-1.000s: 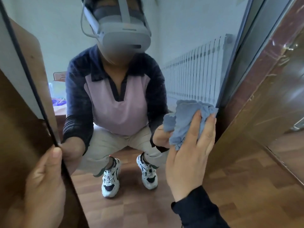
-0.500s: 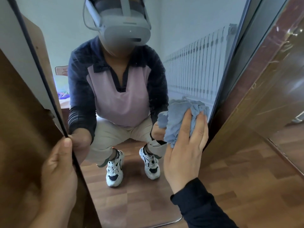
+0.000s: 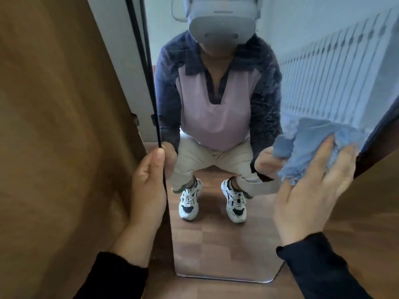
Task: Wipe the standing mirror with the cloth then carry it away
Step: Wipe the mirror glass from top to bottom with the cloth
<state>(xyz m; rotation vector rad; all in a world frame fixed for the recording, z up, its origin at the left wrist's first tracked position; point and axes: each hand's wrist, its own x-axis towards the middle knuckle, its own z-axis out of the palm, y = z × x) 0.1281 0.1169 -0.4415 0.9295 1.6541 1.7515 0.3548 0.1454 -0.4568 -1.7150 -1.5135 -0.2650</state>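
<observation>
**Mirror mid-wipe, cloth low on the right side of the glass**

Mirror [image 3: 216,244] stands on the wooden floor [image 3: 356,244] directly in front of me, its rounded bottom corners resting on the boards and its dark thin frame running up the left side. My right hand [image 3: 311,190] presses a crumpled blue cloth [image 3: 313,143] flat against the glass near the right edge, fingers spread and straight over the fabric. My left hand [image 3: 149,186] grips the left edge of the frame, thumb on the front, steadying it. A brown wooden panel [image 3: 54,147] fills the left. I judge the wiping step is underway; carrying has not begun. Next, I would sweep the cloth across the lower glass, holding the frame firmly so it does not tip.
</observation>
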